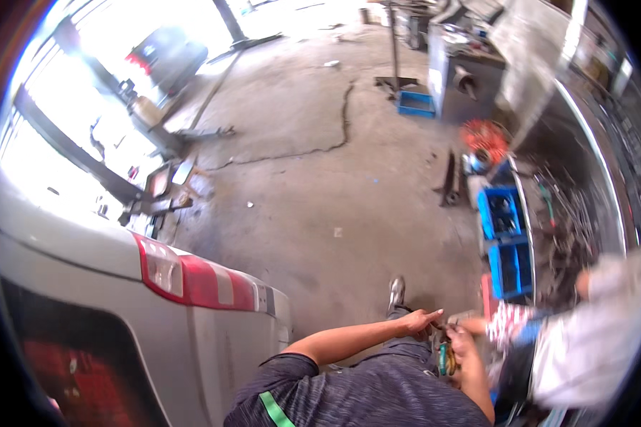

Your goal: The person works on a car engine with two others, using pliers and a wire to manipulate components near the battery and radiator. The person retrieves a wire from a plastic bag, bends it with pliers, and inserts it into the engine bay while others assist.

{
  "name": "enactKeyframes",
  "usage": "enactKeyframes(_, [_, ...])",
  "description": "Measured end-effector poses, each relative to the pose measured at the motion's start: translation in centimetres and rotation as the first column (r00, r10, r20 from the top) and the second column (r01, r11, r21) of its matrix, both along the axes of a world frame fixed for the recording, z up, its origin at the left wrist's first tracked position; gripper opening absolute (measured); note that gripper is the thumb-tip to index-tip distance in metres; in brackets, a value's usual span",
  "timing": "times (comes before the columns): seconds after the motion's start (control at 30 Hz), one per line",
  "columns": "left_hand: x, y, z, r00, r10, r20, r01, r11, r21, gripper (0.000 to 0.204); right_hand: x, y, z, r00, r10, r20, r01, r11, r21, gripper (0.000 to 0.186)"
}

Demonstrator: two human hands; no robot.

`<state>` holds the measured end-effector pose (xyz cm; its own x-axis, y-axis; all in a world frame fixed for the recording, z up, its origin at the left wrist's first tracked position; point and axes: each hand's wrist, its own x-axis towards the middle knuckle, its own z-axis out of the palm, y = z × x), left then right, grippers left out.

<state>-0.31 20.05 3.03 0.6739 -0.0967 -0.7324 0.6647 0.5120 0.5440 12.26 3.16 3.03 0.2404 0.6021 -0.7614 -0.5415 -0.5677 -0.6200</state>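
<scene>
My left hand (419,322) reaches to the right across my dark grey shirt, fingers together, with the tips at a small dark part between both hands. Whether it grips that part is unclear. My right hand (464,347) is just below and right of it, closed around a small green and yellow object (443,360). Another person's hand in a patterned glove (507,324), on a blurred white sleeve (598,341), meets my hands from the right. My shoe (397,292) shows just above my left hand.
A silver car's rear with a red tail light (192,274) fills the lower left. Blue crates (509,242) and a cluttered parts rack stand at the right. A cracked concrete floor (320,178) spreads ahead, with a lift post and arm (157,135) at the left.
</scene>
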Motion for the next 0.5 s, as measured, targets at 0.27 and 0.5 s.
enactKeyframes(0.27, [0.8,45.7,1.0,0.750,0.661,-0.033,-0.658,0.750,0.068,0.030,3.3,58.1,3.9,0.488,0.731,0.476,-0.781,0.610,-0.135,0.044])
enactKeyframes(0.5, [-8.2,85.0,-2.6,0.043,0.993,0.112,-0.936,0.001,0.352,0.024,-1.9,102.0,1.8,-0.165,0.471,0.867,-0.969,0.085,-0.231,0.074])
